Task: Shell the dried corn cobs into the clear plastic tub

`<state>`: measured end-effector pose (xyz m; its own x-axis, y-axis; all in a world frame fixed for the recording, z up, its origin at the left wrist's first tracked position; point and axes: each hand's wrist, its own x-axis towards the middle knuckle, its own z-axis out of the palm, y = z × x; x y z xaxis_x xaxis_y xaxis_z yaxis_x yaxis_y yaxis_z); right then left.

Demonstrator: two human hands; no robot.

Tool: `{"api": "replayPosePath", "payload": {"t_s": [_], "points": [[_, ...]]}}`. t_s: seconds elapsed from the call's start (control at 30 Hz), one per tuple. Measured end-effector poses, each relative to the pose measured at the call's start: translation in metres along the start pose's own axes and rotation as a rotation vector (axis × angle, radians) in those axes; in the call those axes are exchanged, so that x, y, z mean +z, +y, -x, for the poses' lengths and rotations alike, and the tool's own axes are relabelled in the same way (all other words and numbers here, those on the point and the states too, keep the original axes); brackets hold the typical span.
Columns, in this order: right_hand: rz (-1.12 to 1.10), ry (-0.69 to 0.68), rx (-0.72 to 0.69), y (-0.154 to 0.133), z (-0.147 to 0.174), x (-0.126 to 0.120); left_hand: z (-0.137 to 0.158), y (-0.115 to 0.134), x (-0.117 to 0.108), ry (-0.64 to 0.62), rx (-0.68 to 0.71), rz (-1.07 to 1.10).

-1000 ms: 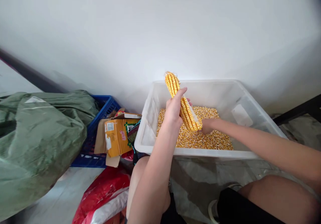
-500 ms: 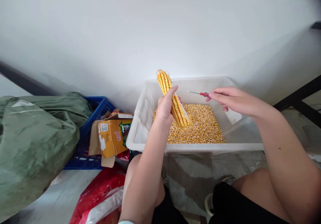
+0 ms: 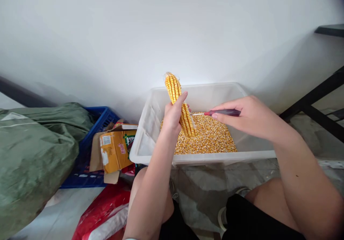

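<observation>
My left hand [image 3: 173, 114] is wrapped round a yellow corn cob [image 3: 173, 87], held tilted with its top leaning left and away. My right hand [image 3: 235, 114] grips a screwdriver [image 3: 224, 112] by its dark red handle. The thin metal shaft points left, and its tip is at the right side of the cob; whether it digs between the kernels I cannot tell. Under both hands, loose corn kernels [image 3: 209, 136] cover much of the floor of a white plastic bin [image 3: 249, 155].
To the left are a blue crate [image 3: 100, 116], a torn orange cardboard box [image 3: 114, 152] and a large green cloth bag [image 3: 34, 154]. A red plastic bag [image 3: 104, 204] lies by my leg. A black metal frame [image 3: 314, 96] stands at right, and a white wall [image 3: 120, 36] rises behind the bin.
My right hand has moved left and down, bringing the screwdriver's tip from apart to the cob's side. More of its handle shows. The view has shifted slightly right.
</observation>
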<state>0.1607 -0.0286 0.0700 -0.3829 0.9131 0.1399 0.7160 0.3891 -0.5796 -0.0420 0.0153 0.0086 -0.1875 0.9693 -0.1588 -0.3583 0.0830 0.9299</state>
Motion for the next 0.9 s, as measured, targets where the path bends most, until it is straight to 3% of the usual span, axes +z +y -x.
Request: {"api": "replayPosePath", "payload": {"t_s": [0.7, 0.9], "points": [[0.012, 0.000, 0.046, -0.0016, -0.0023, 0.0022, 0.0025, -0.0018, 0.0025, -0.039, 0.093, -0.074], [-0.008, -0.053, 0.053, -0.0044, -0.0025, 0.0024, 0.0021, -0.0052, 0.0033, -0.077, 0.240, -0.185]]}}
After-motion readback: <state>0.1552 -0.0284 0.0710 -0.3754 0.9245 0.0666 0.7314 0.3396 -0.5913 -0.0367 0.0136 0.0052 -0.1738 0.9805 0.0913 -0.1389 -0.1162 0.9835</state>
